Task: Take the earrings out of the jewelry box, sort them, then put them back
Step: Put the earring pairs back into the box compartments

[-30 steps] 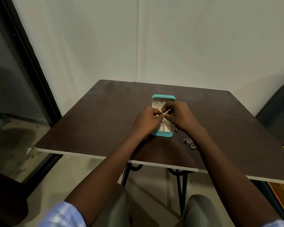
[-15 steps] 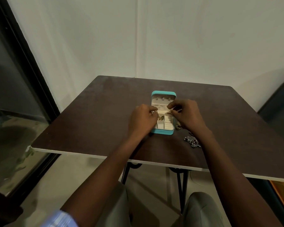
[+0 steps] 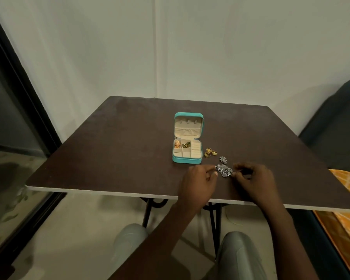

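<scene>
Silver earring cluster (image 3: 224, 170) lies near-right of the jewelry box (image 3: 187, 156), between both hands: left hand (image 3: 200, 181) and right hand (image 3: 254, 178) pinch its ends, equally near.

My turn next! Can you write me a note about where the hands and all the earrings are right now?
Left hand and right hand: fingertips at the silver earrings on the table; whether either has a grip is unclear.
Jewelry box open; orange-gold pieces and green pieces sit in two back compartments.
Gold earrings lie beside the box.
Left: put silver and gold earrings back.
</scene>
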